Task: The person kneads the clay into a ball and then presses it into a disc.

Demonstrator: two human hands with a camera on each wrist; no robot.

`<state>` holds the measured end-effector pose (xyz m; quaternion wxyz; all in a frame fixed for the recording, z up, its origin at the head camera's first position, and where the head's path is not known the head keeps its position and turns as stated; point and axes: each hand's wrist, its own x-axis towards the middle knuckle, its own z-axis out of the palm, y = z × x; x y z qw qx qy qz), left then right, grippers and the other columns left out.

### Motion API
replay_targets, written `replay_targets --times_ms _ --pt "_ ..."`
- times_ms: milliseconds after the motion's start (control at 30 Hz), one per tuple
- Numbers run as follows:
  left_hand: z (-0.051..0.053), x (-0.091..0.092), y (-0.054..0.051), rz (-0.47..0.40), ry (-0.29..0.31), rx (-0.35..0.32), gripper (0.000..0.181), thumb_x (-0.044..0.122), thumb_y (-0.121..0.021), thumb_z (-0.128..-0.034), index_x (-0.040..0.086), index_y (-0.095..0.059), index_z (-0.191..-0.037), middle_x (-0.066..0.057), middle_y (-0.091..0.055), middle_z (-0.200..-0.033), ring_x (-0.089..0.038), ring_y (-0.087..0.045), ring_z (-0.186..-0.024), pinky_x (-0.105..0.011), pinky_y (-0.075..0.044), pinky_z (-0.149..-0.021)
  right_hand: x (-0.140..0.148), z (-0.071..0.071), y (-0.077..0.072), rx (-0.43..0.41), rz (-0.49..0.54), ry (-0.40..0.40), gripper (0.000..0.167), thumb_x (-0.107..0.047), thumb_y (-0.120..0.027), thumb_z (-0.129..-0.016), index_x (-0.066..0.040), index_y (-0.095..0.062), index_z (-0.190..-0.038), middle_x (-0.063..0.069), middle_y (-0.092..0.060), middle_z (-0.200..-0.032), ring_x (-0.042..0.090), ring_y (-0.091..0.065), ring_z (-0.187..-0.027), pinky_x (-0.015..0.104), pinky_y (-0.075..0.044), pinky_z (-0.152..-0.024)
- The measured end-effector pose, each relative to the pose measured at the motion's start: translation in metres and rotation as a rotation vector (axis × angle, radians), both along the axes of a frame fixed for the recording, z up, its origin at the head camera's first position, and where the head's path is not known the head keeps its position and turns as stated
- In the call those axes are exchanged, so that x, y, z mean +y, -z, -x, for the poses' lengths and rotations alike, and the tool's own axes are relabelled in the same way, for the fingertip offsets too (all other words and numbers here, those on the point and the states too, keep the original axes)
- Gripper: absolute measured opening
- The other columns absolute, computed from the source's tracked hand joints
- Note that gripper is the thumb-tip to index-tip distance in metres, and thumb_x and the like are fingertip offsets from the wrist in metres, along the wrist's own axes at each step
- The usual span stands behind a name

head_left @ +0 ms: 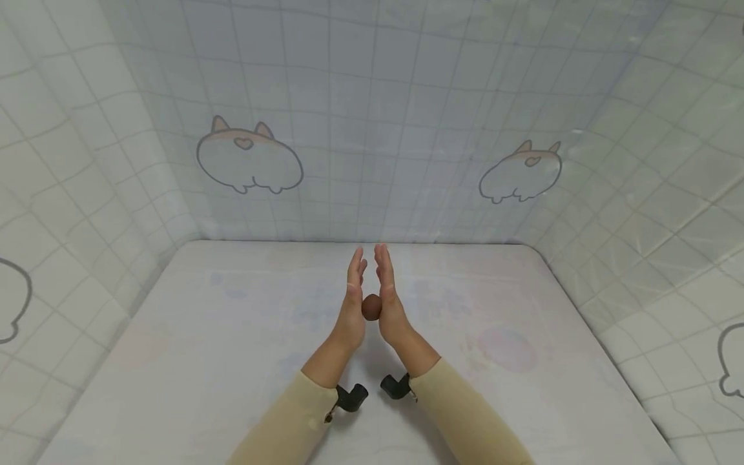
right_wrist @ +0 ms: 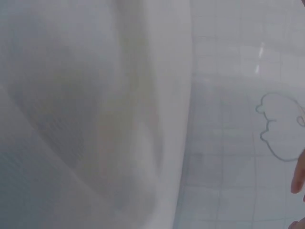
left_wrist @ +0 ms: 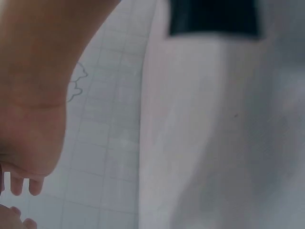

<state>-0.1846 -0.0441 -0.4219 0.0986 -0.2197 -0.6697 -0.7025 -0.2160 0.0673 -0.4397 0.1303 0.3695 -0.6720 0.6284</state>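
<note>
A small brown ball [head_left: 371, 308] sits between the two palms in the head view, above the white table. My left hand [head_left: 352, 307] touches it from the left, its fingers straight and pointing away from me. From the opposite side my right hand [head_left: 391, 303] presses against it, also with straight fingers. The fingertips of the two hands stand a little apart. In the left wrist view, the heel of the left hand [left_wrist: 33, 129] fills the left edge, and the ball is not clearly seen. Only a few fingers [right_wrist: 299, 176] show at the right edge of the right wrist view.
The white table [head_left: 232, 361] spreads under both hands. Grid-patterned curtains [head_left: 372, 213] with cartoon animal drawings enclose it at the back and both sides. A black wrist camera mount [head_left: 352, 397] is on the left wrist and another black mount [head_left: 396, 387] on the right.
</note>
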Motion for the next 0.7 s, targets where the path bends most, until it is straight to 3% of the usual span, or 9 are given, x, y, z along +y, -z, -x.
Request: replay_targets --times_ms 100,233,400,467,633,700 --pt "0.003 -0.001 -0.003 -0.001 -0.035 -0.009 0.100 0.087 -0.010 -0.0863 0.024 0.002 -0.162 -0.006 -0.005 -0.166 -0.028 -0.003 -0.153 -0.072 -0.004 -0.111 -0.003 -0.005 0.003 0.049 -0.001 -0.032 0.087 -0.070 -0.006 -0.100 -0.010 0.010 -0.160 0.016 -0.002 -0.167 0.031 -0.004 -0.153 0.053 -0.009 -0.120" --pt "0.006 -0.002 -0.004 -0.010 -0.049 -0.073 0.102 0.091 -0.012 -0.0829 0.028 0.001 -0.162 -0.008 -0.006 -0.166 -0.025 -0.003 -0.153 -0.071 -0.010 -0.112 -0.006 -0.012 0.003 0.095 0.020 -0.067 0.085 -0.067 -0.005 -0.101 -0.008 0.011 -0.159 0.022 -0.001 -0.165 0.034 -0.003 -0.153 0.046 -0.009 -0.122" --pt "0.009 -0.003 0.001 0.006 -0.014 -0.160 0.093 0.086 -0.013 -0.0874 0.031 0.000 -0.162 -0.011 -0.003 -0.167 -0.026 -0.003 -0.153 -0.070 -0.014 -0.112 -0.006 -0.015 -0.005 0.124 0.054 -0.084 0.085 -0.068 -0.006 -0.101 -0.009 0.012 -0.159 0.025 0.000 -0.164 0.034 -0.002 -0.153 0.042 -0.007 -0.122" --pt "0.009 -0.003 0.005 0.042 0.005 -0.183 0.087 0.082 -0.010 -0.0909 0.032 0.000 -0.162 -0.012 -0.003 -0.166 -0.031 -0.011 -0.151 -0.070 -0.014 -0.112 -0.004 -0.015 -0.009 0.131 0.066 -0.068 0.086 -0.068 -0.006 -0.101 -0.008 0.011 -0.159 0.024 -0.001 -0.165 0.035 -0.002 -0.153 0.046 -0.006 -0.121" --pt "0.007 -0.002 0.014 0.128 0.033 -0.157 0.077 0.072 -0.001 -0.0972 0.030 0.002 -0.162 -0.005 -0.001 -0.167 -0.033 -0.012 -0.151 -0.072 -0.011 -0.111 0.000 -0.008 -0.013 0.104 0.041 0.008 0.089 -0.071 -0.006 -0.099 -0.007 0.010 -0.159 0.020 -0.002 -0.166 0.033 -0.005 -0.153 0.053 -0.006 -0.120" --pt "0.005 -0.001 0.015 0.131 0.042 -0.124 0.076 0.069 0.000 -0.0988 0.027 0.001 -0.162 -0.001 0.001 -0.168 -0.031 -0.005 -0.153 -0.072 -0.009 -0.111 0.002 -0.004 -0.011 0.075 0.017 0.037 0.088 -0.072 -0.006 -0.099 -0.009 0.010 -0.160 0.018 -0.003 -0.166 0.031 -0.006 -0.153 0.054 -0.007 -0.120"
